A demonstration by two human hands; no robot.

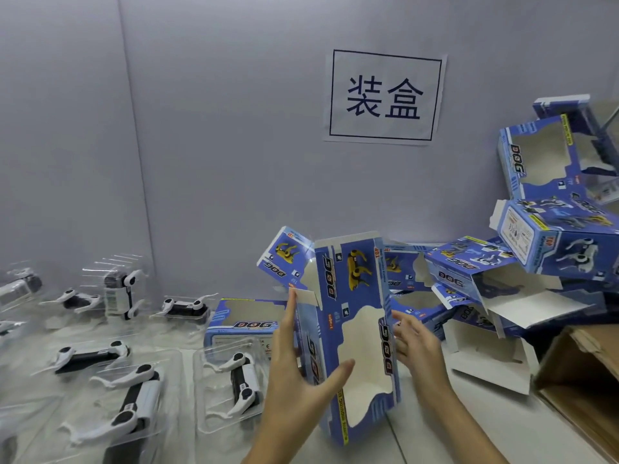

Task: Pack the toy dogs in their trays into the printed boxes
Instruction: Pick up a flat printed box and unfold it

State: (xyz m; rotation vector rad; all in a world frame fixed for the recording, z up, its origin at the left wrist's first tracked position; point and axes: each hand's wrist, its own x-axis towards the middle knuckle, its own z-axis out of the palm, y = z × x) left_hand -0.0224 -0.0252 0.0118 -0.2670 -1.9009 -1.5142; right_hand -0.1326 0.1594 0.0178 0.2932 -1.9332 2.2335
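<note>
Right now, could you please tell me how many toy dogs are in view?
7 toy dogs show clearly: that one mid-left, four along the back, two nearest. The left edge may hide more.

A blue printed box [355, 333] stands upright between both hands, its window cut-out facing the camera. The left hand [298, 373] grips its left edge, thumb across the front, fingers behind. The right hand [417, 346] rests against the right side. Left of the fingers lie toy dogs in clear trays [231, 383]; right of them, a heap of printed boxes [522, 262].
</note>
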